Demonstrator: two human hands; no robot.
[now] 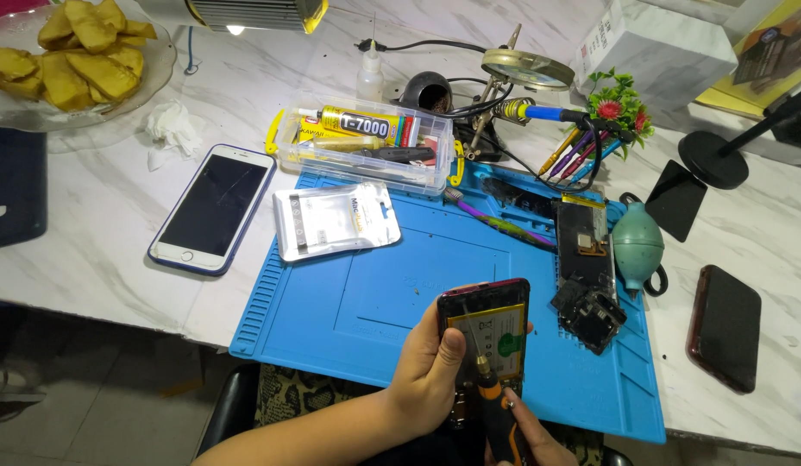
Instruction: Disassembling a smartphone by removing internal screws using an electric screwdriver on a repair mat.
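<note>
My left hand (pixel 428 373) grips an opened phone (pixel 486 321) with its back cover off, so a yellow battery and green label show. The phone is held upright over the near edge of the blue work mat (pixel 331 302). My right hand (pixel 538 440) holds a small screwdriver (pixel 495 401) with an orange and black handle. Its tip rests on the phone's lower part, just below the battery. Only the fingers of the right hand show at the frame's bottom edge.
On the mat lie a plastic pouch (pixel 335 221), a dismantled phone screen with loose parts (pixel 586 267) and a green air blower (pixel 637 246). A clear box with a glue tube (pixel 366 142), a white phone (pixel 214 210), a dark phone (pixel 725 326), a soldering stand (pixel 504 95) and a bowl of fried snacks (pixel 72 60) surround it.
</note>
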